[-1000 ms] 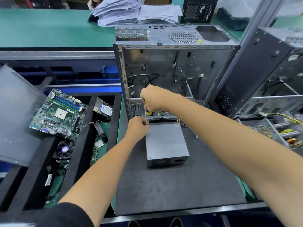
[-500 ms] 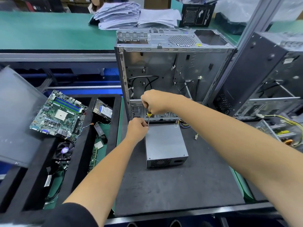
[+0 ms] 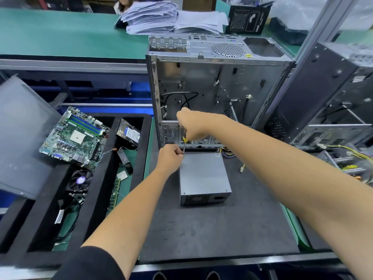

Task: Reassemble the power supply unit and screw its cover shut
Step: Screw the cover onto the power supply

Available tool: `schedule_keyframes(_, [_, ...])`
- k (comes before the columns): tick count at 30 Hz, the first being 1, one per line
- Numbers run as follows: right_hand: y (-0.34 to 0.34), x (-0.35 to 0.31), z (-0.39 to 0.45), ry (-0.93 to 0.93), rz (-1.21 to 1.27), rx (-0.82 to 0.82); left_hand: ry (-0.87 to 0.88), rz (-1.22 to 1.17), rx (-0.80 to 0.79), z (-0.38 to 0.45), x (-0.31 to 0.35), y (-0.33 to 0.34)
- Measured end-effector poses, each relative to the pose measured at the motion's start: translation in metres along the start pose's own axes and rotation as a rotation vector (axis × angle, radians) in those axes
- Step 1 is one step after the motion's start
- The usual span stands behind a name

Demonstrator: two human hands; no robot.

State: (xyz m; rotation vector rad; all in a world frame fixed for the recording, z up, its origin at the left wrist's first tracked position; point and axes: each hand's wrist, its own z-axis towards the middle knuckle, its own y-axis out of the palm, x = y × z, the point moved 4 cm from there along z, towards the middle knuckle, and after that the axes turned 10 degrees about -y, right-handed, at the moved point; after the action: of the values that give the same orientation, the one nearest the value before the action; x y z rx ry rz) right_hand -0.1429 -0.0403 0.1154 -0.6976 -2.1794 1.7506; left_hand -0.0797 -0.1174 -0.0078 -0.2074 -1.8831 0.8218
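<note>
A grey power supply unit [image 3: 203, 174] lies flat on the dark mat [image 3: 212, 229], its vented end facing me and its cables [image 3: 227, 153] trailing from the far end. My right hand [image 3: 193, 125] grips the yellow handle of a screwdriver [image 3: 184, 145], held upright over the unit's far left corner. My left hand [image 3: 170, 156] sits at that corner, fingers curled and pinching the screwdriver's shaft near the tip. The tip and any screw are hidden behind my left hand.
An empty open computer case [image 3: 218, 87] stands just behind the unit. A black tray [image 3: 36, 215] on the left holds a motherboard [image 3: 74, 136], a hard drive [image 3: 129, 134] and a fan [image 3: 79, 181]. Other cases and loose wiring [image 3: 347, 158] crowd the right. Paper stacks [image 3: 161, 17] lie at the back.
My right hand has tilted slightly on the screwdriver handle. Both hands and the power supply stay at the same corner.
</note>
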Motion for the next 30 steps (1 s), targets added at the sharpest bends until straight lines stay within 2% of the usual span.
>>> schedule_keyframes(4, [-0.003, -0.003, 0.001, -0.004, -0.076, 0.092, 0.005, -0.009, 0.004, -0.001, 0.0, -0.001])
schedule_keyframes(9, [0.003, 0.003, -0.002, 0.055, -0.11, 0.104, 0.006, -0.024, 0.003, 0.001, -0.003, 0.001])
schedule_keyframes(13, [0.004, 0.001, -0.004, 0.061, -0.121, 0.048, 0.004, -0.069, 0.011, 0.003, -0.008, 0.002])
schedule_keyframes(17, [0.002, 0.003, -0.008, 0.024, -0.011, -0.031, -0.014, -0.109, -0.021, 0.006, -0.014, 0.003])
schedule_keyframes(22, [-0.001, 0.006, -0.008, 0.076, -0.015, 0.104, -0.061, -0.17, -0.036, 0.01, -0.021, 0.005])
schedule_keyframes(30, [0.004, 0.003, -0.007, 0.126, -0.098, 0.111, -0.021, -0.145, -0.054, 0.012, -0.02, 0.006])
